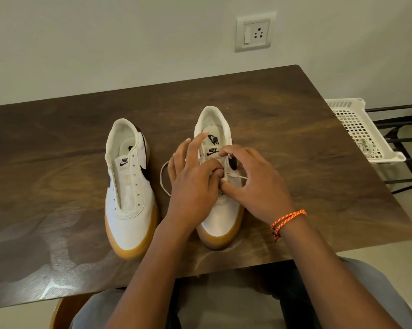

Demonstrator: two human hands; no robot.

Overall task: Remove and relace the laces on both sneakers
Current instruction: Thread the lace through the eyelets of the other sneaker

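Two white sneakers with gum soles stand on the brown table (283, 138), toes toward me. The left sneaker (129, 191) has bare eyelets and no lace. Both hands work over the middle of the right sneaker (221, 217). My left hand (193, 184) pinches the white lace (163, 179) at the eyelets with thumb and a finger, its other fingers spread. My right hand (255, 184) pinches the same lace close beside it. A loop of the lace lies on the table left of this shoe. The eyelets under my hands are hidden.
A white plastic basket (359, 131) sits on a dark metal rack (404, 143) off the table's right edge. A wall socket (253, 32) is on the wall behind. My knees are under the table's near edge.
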